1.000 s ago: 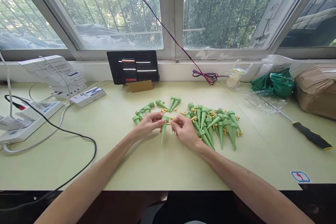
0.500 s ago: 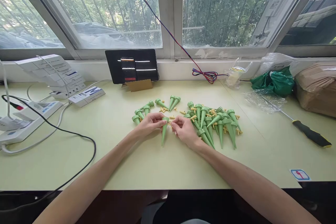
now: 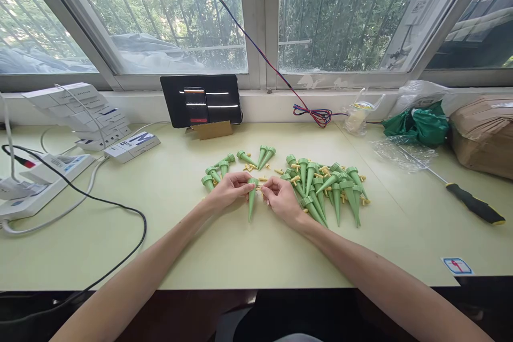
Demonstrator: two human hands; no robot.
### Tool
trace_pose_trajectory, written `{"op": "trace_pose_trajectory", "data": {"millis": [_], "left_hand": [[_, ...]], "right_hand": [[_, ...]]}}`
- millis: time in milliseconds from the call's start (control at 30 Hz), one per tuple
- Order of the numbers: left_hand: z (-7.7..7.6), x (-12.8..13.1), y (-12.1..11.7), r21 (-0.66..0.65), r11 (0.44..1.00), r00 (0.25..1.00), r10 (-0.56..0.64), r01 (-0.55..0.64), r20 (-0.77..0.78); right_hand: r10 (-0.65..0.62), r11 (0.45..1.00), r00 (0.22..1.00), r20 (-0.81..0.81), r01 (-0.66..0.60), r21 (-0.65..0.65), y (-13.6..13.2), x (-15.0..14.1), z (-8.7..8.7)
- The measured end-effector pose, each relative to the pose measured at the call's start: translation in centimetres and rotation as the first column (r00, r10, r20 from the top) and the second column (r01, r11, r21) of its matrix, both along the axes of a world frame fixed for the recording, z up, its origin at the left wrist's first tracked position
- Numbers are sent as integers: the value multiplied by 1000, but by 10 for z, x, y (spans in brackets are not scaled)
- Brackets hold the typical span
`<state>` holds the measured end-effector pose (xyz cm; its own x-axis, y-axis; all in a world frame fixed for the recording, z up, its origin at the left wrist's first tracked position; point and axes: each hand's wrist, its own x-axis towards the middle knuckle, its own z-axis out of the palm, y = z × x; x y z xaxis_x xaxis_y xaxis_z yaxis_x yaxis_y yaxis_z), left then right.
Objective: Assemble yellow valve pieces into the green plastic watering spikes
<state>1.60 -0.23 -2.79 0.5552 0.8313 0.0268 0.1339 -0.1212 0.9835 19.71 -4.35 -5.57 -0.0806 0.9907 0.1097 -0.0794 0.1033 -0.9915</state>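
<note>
Between thumb and fingers, my left hand [image 3: 232, 189] grips a green plastic watering spike [image 3: 251, 204] by its capped top, its tip pointing down. My right hand [image 3: 281, 196] pinches a small yellow valve [image 3: 258, 187] at the side of the spike's cap; the fingertips cover most of it. Beyond my hands lie several loose yellow valves [image 3: 278, 171] and a few green spikes [image 3: 266, 157]. More spikes [image 3: 212, 173] rest past my left hand. To the right of my right hand is a heap of green spikes [image 3: 336, 197] with yellow valves among them.
A propped tablet [image 3: 224, 101] stands at the back by the window. White boxes [image 3: 100, 117], a power strip [image 3: 76, 166] and a black cable [image 3: 120, 204] occupy the left. At right are a screwdriver [image 3: 475, 204], a green bag [image 3: 419, 125] and a brown parcel [image 3: 484, 139].
The spike has shifted very slightly right and now hangs a little straighter. Both hands keep their holds at nearly the same spot. The camera view has moved a little.
</note>
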Motion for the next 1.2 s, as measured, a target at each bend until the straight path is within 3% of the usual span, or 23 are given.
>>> {"op": "trace_pose_trajectory", "data": {"millis": [233,733,1033,1200], "left_hand": [[2,0,-1,20,1000,1000,-2,3,-20],[-8,2,-1,-201,978,995,70,-54,74],[-1,5,-4,1,998,998,56,-56,8],[2,7,-6,45,997,998,55,-56,3]], "right_hand": [[22,999,1000,-12,-22,-43,2,1,-1],[2,999,998,55,-5,53,0,2,-5],[-3,999,999,46,5,-41,0,2,2],[0,998,999,39,2,-60,1,2,1]]}}
